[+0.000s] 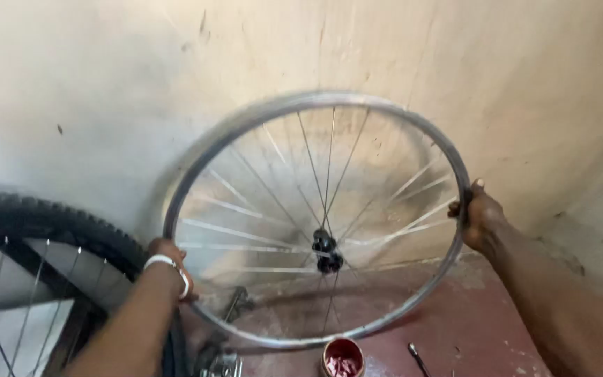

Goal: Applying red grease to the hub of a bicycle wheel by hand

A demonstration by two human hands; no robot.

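Hands, left [169, 255] and right [479, 216], clamped on opposite sides of bare spoked silver bicycle rim [301, 105], tyreless, above red table [455, 321].

The only package in view is a small round tin [343, 358] at the bottom edge of the head view, just right of centre. It stands open on the dark red floor [469, 321], below the lowest part of a bare metal wheel rim [319, 98] and left of a thin metal tool [418, 358]. Its rim looks pale and metallic, and its inside shows a glossy red to pink filling. The lower part of the tin is cut off by the picture edge. No label shows on it, and no signs or screens appear anywhere else.
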